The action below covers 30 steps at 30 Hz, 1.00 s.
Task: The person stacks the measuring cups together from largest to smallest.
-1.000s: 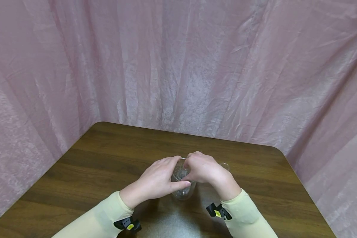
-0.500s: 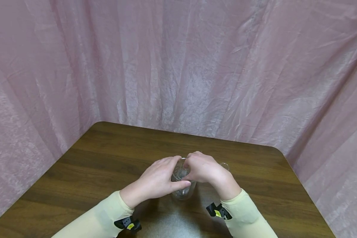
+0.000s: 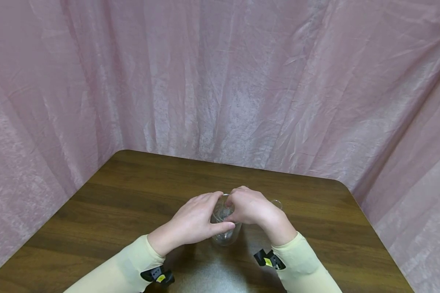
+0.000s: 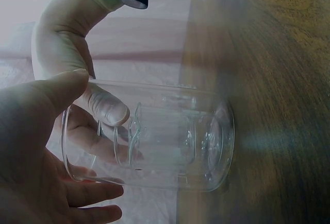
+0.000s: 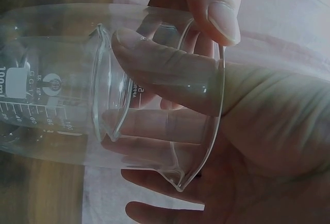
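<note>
A large clear glass beaker (image 3: 225,240) stands upright at the front middle of the wooden table. My left hand (image 3: 190,224) holds it near the rim from the left, thumb on the near side, fingers on the far side. My right hand (image 3: 254,209) reaches down through its mouth. Inside the large one sits a smaller beaker (image 5: 72,90) with white graduations and a printed label. Two rims show close together there, the upper rim (image 5: 122,118) between my right thumb and fingers, which pinch it. Glass overlaps glass, so the innermost piece's walls are hard to make out.
Another clear round glass rim (image 3: 276,204) shows just behind my right wrist, mostly hidden by it. The brown wooden table (image 3: 132,183) has rounded back corners. Pink curtains (image 3: 220,81) hang behind it and on both sides.
</note>
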{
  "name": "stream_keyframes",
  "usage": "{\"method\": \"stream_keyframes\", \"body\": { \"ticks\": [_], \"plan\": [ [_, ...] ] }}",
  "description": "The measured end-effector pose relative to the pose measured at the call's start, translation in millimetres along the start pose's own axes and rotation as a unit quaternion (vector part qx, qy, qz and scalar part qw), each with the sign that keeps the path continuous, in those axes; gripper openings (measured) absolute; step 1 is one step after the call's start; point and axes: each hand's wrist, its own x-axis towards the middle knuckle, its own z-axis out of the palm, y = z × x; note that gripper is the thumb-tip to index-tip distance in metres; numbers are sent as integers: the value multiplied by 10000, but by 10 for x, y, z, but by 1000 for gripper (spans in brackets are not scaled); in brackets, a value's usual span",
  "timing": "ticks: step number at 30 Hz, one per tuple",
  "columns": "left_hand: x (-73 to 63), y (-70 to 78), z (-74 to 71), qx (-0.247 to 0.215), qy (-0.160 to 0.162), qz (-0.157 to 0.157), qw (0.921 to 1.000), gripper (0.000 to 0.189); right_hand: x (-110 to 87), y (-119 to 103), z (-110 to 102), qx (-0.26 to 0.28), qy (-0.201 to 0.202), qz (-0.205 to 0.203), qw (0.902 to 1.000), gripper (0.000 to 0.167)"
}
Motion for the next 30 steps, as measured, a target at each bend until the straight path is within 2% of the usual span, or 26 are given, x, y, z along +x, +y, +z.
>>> {"method": "stream_keyframes", "body": {
  "ticks": [22,30],
  "plan": [
    [-15,2,2,-50,-45,-89,9999,92,-10,17,14,255,-45,49,9997,32],
    [-15,3,-6,-9,-63,-111,9999,93,-62,37,19,325,157,65,9993,30]
  ]
}}
